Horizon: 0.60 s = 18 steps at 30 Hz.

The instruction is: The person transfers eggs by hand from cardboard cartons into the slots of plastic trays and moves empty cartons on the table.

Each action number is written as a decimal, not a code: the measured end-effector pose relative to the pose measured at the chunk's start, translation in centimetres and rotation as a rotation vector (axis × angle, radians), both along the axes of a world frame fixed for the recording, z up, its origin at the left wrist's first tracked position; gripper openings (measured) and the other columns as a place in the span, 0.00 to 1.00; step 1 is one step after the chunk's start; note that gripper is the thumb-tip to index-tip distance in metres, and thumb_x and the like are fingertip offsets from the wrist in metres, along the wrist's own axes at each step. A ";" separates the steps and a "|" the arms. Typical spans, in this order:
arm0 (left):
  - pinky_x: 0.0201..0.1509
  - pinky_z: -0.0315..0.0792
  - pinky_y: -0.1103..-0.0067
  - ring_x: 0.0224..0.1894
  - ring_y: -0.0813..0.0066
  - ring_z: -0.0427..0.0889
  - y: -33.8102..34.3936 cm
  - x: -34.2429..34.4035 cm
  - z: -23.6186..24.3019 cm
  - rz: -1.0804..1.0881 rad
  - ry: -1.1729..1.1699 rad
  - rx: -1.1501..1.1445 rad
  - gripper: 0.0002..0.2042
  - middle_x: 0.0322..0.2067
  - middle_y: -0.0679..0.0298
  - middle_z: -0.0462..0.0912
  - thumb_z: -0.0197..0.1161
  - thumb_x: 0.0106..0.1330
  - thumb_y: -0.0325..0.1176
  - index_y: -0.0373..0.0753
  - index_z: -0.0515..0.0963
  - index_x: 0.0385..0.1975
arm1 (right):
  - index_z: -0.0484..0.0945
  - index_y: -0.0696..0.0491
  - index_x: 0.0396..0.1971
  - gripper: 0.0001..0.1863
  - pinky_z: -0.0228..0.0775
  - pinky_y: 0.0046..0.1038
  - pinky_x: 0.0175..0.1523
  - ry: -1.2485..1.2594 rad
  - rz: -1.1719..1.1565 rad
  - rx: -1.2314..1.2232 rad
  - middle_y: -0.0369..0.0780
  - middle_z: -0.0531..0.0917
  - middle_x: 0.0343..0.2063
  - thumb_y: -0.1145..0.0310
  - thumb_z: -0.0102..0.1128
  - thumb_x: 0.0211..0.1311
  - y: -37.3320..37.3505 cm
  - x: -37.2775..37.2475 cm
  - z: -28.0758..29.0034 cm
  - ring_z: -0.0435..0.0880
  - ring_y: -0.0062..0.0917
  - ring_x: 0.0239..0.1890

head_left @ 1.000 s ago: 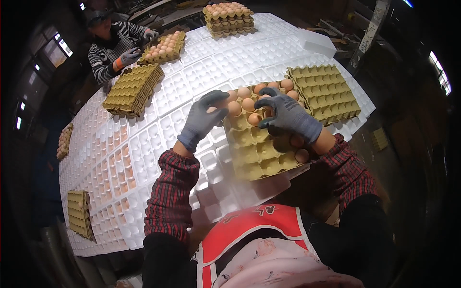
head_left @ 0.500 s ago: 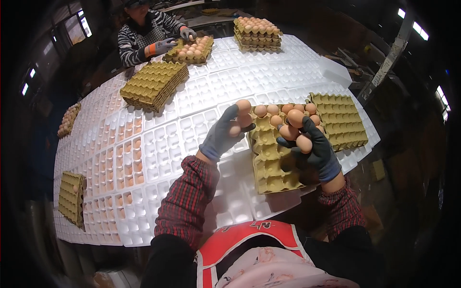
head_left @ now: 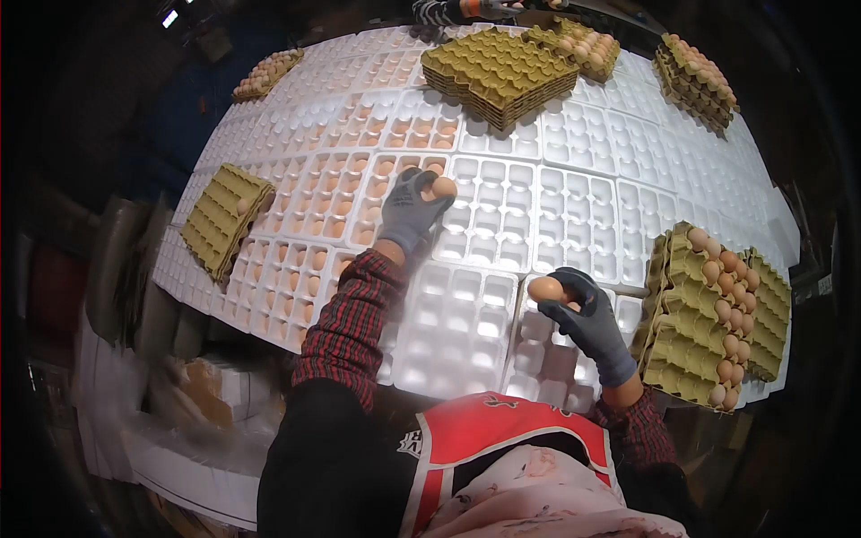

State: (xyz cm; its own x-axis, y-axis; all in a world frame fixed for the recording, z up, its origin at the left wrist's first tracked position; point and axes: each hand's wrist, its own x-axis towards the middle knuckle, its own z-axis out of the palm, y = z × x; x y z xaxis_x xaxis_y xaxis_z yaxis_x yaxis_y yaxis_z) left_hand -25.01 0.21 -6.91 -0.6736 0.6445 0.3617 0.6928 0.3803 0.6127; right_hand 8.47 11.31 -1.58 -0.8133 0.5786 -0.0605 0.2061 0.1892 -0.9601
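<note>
My left hand (head_left: 414,211), in a grey glove, is closed around brown eggs (head_left: 441,188) over a white foam tray (head_left: 366,217) that has eggs in some cells. My right hand (head_left: 580,318), also gloved, grips brown eggs (head_left: 545,289) above the white trays near the front edge, left of a yellow carton tray (head_left: 668,350) with eggs in its right-hand rows. Behind that lies another yellow tray (head_left: 769,323). The fingers partly hide how many eggs each hand holds.
A stack of yellow cartons (head_left: 493,72) stands at the back, beside egg-filled cartons (head_left: 578,49) and another loaded stack (head_left: 695,76). A co-worker's gloved hands (head_left: 489,9) show at the top edge. Yellow trays (head_left: 220,220) and an egg carton (head_left: 265,73) lie at the left.
The view has swung left. Both hands have left the yellow tray carrying eggs; my left hand has moved over the partly filled white trays, my right over white trays nearer the yellow one.
</note>
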 end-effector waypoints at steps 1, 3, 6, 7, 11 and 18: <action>0.53 0.75 0.70 0.49 0.60 0.81 -0.4 -1.8 1.4 0.075 0.080 -0.229 0.23 0.48 0.59 0.78 0.73 0.54 0.47 0.42 0.80 0.48 | 0.82 0.55 0.45 0.24 0.77 0.28 0.42 0.080 0.001 0.284 0.40 0.83 0.41 0.56 0.75 0.53 0.8 -1.9 -1.6 0.83 0.27 0.39; 0.53 0.77 0.66 0.52 0.60 0.80 -2.4 -5.8 1.3 0.197 0.207 -0.571 0.25 0.57 0.61 0.72 0.71 0.55 0.47 0.48 0.78 0.53 | 0.83 0.52 0.43 0.23 0.76 0.33 0.50 -0.081 0.035 0.458 0.42 0.82 0.42 0.53 0.75 0.52 1.6 -6.6 -2.1 0.83 0.33 0.44; 0.52 0.77 0.65 0.53 0.60 0.80 -0.6 -6.9 0.8 0.168 0.192 -0.747 0.26 0.59 0.61 0.71 0.70 0.56 0.46 0.49 0.77 0.55 | 0.83 0.49 0.44 0.25 0.75 0.38 0.52 -0.206 0.019 0.510 0.43 0.83 0.43 0.47 0.71 0.53 4.6 -12.5 -2.3 0.82 0.37 0.45; 0.53 0.77 0.65 0.53 0.60 0.81 -0.1 -7.1 0.4 0.141 0.220 -0.715 0.25 0.59 0.61 0.71 0.70 0.56 0.45 0.49 0.77 0.55 | 0.82 0.48 0.45 0.26 0.75 0.39 0.53 -0.267 0.014 0.521 0.43 0.82 0.43 0.44 0.69 0.54 5.6 -14.5 -2.1 0.82 0.38 0.47; 0.55 0.76 0.65 0.51 0.57 0.81 3.9 -6.2 -0.9 -0.189 0.058 -0.214 0.20 0.57 0.61 0.74 0.61 0.60 0.40 0.51 0.78 0.54 | 0.79 0.49 0.49 0.29 0.74 0.40 0.57 -0.542 -0.079 0.647 0.46 0.81 0.47 0.43 0.66 0.55 9.3 -22.7 -3.4 0.82 0.38 0.52; 0.49 0.77 0.71 0.44 0.64 0.84 9.9 -7.9 -2.4 -0.253 0.038 -0.195 0.16 0.43 0.60 0.86 0.66 0.63 0.41 0.43 0.82 0.48 | 0.79 0.57 0.50 0.29 0.79 0.28 0.46 -0.113 -0.161 -0.143 0.44 0.84 0.42 0.56 0.75 0.51 14.3 -25.3 -5.5 0.84 0.27 0.44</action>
State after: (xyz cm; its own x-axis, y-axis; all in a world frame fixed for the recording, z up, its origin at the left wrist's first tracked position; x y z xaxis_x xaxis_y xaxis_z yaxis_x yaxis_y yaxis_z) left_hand -32.88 10.14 -9.29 -0.4717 0.8494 0.2367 0.8011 0.3006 0.5175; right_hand -16.85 25.62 -7.08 -0.6950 0.6789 -0.2368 0.3301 0.0087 -0.9439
